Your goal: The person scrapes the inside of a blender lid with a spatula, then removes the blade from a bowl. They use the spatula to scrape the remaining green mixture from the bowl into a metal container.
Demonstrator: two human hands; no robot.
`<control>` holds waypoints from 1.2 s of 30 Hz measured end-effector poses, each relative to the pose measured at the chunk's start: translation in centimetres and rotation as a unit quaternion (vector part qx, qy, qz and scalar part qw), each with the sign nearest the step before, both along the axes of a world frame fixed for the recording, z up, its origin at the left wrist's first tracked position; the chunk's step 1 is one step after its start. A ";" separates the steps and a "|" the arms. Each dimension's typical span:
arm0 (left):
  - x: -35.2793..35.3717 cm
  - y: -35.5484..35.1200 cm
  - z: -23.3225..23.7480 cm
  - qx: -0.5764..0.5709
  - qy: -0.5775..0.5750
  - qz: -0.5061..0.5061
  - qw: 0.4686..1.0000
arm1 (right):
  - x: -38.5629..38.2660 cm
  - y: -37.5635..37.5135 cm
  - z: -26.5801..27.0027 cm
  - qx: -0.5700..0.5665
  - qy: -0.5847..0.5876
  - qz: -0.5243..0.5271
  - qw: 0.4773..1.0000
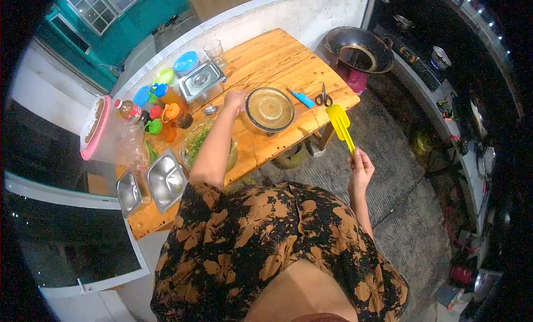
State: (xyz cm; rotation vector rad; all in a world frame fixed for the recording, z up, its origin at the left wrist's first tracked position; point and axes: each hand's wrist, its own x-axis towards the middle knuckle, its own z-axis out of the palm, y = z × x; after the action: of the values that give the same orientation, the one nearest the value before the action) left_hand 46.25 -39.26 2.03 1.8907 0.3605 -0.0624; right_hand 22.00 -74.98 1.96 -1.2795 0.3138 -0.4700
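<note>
Out past the near edge of the pale brown wooden table [277,56] went my right hand [362,169], thumb and fingers pinching the lower handle of a bright yellow, flat-bladed spatula [340,127]! Its blade pointed up toward the table's right corner, close by a pair of dark-handled scissors [323,96]; whether the two touched, I couldn't tell. And over on the wood, my left hand [237,102] was at the left side of a round tan dish with a dark rim [271,109], sitting near the near edge, toward the right end. Pinching that rim or just resting against it? I could not tell.

Here was the danger: a lopsided push from my left could have tipped the dish, or slid it over the near edge onto the grey ribbed floor [388,139]. A careless swing of the spatula could have swept the scissors off the corner, perhaps the flat blue tool [302,98] beside them too. A slack pinch so low on the handle might have let the blade twist and drop. And my left forearm crossed above a clear round bowl of greens [232,155], where a dipped elbow could have jolted it!
</note>
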 end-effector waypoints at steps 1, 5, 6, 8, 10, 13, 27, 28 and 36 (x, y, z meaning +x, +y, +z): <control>-0.1 -0.7 0.0 -0.058 0.031 0.036 0.997 | -0.2 0.0 0.1 -0.003 0.002 0.004 1.000; 2.1 2.2 -2.7 -0.144 0.119 -0.105 0.977 | 0.3 0.8 1.5 -0.014 0.042 0.086 0.995; 1.3 2.1 -1.7 -0.147 0.117 -0.089 0.978 | 0.6 1.3 1.7 -0.031 0.044 0.105 0.993; -0.7 0.2 3.3 0.359 0.126 -0.256 0.888 | 1.1 2.3 2.7 -0.056 0.049 0.137 0.988; -2.8 1.4 5.8 0.285 0.071 -0.205 0.934 | 2.1 3.3 3.5 -0.103 0.023 0.192 0.976; -6.0 4.1 8.0 0.132 -0.142 -0.129 0.973 | 3.2 5.7 6.1 -0.196 -0.025 0.246 0.949; -30.2 16.8 6.6 0.129 -0.205 0.123 0.962 | 3.2 22.2 11.9 -0.642 -0.170 0.214 0.716; -30.0 16.2 6.3 0.122 -0.194 0.128 0.965 | 3.0 22.8 12.0 -0.652 -0.167 0.205 0.711; -27.8 14.0 6.9 0.157 -0.240 0.077 0.955 | 1.3 24.7 12.3 -0.660 -0.150 0.151 0.720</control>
State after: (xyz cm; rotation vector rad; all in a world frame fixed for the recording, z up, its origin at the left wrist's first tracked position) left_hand 18.42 -25.26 8.97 2.1031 0.1868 0.5804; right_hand 23.34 -50.30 14.28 -2.5447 -0.6724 -0.6201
